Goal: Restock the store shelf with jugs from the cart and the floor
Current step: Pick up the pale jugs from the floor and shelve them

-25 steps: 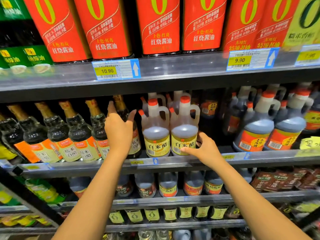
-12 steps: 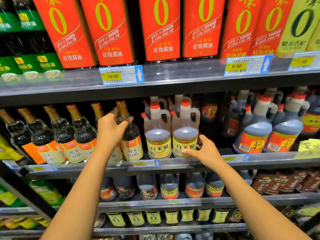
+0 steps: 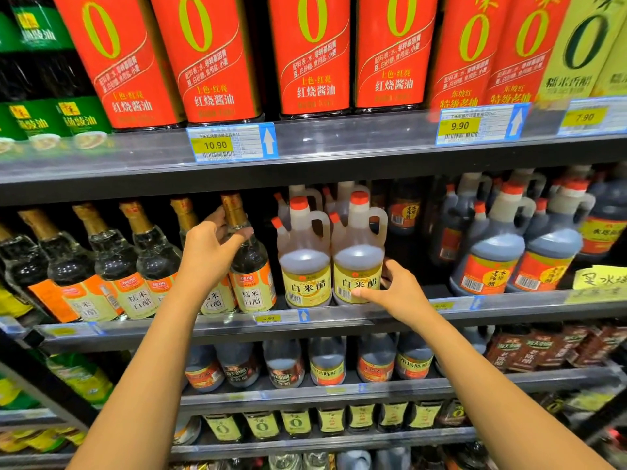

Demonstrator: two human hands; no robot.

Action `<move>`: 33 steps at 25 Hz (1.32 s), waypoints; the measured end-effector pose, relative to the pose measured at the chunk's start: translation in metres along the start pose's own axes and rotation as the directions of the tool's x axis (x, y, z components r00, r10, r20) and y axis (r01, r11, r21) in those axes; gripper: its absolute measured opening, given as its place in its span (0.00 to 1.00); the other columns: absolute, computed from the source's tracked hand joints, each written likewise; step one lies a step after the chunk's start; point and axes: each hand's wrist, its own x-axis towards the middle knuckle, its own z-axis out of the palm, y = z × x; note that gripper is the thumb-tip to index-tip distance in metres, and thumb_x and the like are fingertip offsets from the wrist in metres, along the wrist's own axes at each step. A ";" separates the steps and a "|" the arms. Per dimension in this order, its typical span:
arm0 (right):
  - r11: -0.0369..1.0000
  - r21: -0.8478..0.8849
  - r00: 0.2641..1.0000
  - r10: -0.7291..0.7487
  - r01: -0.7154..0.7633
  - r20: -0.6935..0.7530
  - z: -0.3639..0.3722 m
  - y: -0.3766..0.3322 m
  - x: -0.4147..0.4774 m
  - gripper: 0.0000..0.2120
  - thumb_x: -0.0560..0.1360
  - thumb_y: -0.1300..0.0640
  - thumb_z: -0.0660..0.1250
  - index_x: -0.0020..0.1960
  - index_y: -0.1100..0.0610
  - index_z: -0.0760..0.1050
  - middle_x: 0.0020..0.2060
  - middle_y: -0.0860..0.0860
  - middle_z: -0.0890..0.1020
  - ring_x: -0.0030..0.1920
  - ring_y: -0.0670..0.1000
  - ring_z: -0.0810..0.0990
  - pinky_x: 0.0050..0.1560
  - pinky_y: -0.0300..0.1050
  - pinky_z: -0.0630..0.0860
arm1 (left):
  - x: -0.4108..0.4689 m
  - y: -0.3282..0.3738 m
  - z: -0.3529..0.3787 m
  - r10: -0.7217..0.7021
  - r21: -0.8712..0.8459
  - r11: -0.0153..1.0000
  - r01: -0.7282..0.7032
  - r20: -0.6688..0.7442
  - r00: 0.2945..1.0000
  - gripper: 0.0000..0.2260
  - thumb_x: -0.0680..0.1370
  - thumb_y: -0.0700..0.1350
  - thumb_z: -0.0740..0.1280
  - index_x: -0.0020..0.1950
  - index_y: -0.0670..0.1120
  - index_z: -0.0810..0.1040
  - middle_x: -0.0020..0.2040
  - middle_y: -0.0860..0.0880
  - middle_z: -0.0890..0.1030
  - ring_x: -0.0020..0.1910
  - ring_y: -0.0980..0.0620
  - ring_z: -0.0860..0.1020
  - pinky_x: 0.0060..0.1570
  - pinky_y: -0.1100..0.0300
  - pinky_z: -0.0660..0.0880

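Both arms reach up to the middle shelf (image 3: 339, 322) of a store rack. The left hand (image 3: 208, 252) is wrapped around the shoulder of a clear glass bottle (image 3: 249, 262) with a gold-foil neck, its fingers (image 3: 237, 237) curled across the glass just below the foil and the thumb behind the neck. This bottle stands at the right end of a row of like bottles (image 3: 112, 266) that lean along the left part of the shelf. Just to its right stand two pale jugs with red caps and yellow labels, side by side at the shelf's front edge, with more of the same kind behind them. The right hand (image 3: 397, 293) is at the right jug (image 3: 358, 259): the thumb presses on the lower corner of its yellow label, and the other fingers are spread loosely around the jug's right side, so the hand touches rather than closes on it. The left jug (image 3: 303, 262) stands touching its neighbour. Further right on the same shelf, apart from the pale jugs, stand dark jugs (image 3: 492, 259) with orange labels. On the shelf above stands a row of tall red bottles (image 3: 312, 56), with price tags (image 3: 232, 144) clipped to its edge. The lower shelves hold smaller bottles.
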 end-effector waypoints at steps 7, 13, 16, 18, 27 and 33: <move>1.000 0.003 1.000 0.000 0.000 0.003 0.000 0.001 0.002 0.33 0.65 0.55 0.78 0.65 0.57 0.69 0.62 0.53 0.77 0.61 0.49 0.75 0.61 0.41 0.71 | -0.026 -0.004 0.018 0.046 0.038 0.999 -0.037 -0.278 0.960 0.25 0.77 0.47 0.69 0.71 0.39 0.68 0.65 0.42 0.75 0.66 0.47 0.72 0.64 0.58 0.68; 1.000 0.014 0.999 0.020 -0.020 0.028 -0.003 -0.001 0.005 0.33 0.65 0.54 0.78 0.65 0.59 0.68 0.62 0.54 0.77 0.63 0.52 0.75 0.61 0.43 0.73 | -0.105 0.012 0.090 0.362 0.137 0.930 -0.342 -0.169 0.917 0.27 0.76 0.42 0.69 0.71 0.36 0.65 0.71 0.38 0.67 0.72 0.49 0.63 0.73 0.62 0.59; 1.000 0.013 0.999 0.002 -0.002 0.043 -0.004 -0.001 0.005 0.31 0.65 0.53 0.78 0.63 0.59 0.70 0.61 0.54 0.78 0.57 0.48 0.77 0.58 0.39 0.72 | -0.104 0.011 0.113 0.102 0.082 0.992 -0.096 -0.082 0.991 0.38 0.75 0.48 0.70 0.77 0.41 0.52 0.77 0.43 0.56 0.76 0.51 0.54 0.72 0.69 0.50; 1.000 0.008 0.999 -0.009 0.009 0.043 -0.006 -0.001 0.004 0.30 0.65 0.53 0.78 0.62 0.59 0.71 0.60 0.54 0.79 0.54 0.46 0.76 0.57 0.38 0.72 | -0.096 0.010 0.121 -0.027 0.084 0.996 0.034 -0.077 0.997 0.42 0.75 0.50 0.71 0.78 0.43 0.46 0.78 0.45 0.53 0.77 0.50 0.52 0.72 0.64 0.53; 0.999 0.040 0.995 -0.025 0.021 0.093 -0.010 0.002 0.005 0.29 0.66 0.55 0.77 0.63 0.59 0.71 0.61 0.54 0.79 0.57 0.46 0.76 0.60 0.38 0.71 | -0.081 -0.005 0.122 -0.085 0.078 0.993 0.085 -0.003 0.996 0.44 0.75 0.51 0.70 0.78 0.43 0.42 0.78 0.44 0.53 0.76 0.47 0.57 0.71 0.55 0.61; 0.998 0.048 0.997 -0.035 0.031 0.074 -0.006 0.004 0.005 0.30 0.67 0.55 0.77 0.65 0.59 0.70 0.61 0.54 0.78 0.60 0.49 0.76 0.58 0.37 0.71 | -0.082 -0.004 0.128 -0.098 0.088 0.991 0.102 -0.055 0.994 0.43 0.75 0.50 0.70 0.78 0.42 0.43 0.78 0.45 0.52 0.76 0.49 0.54 0.68 0.66 0.52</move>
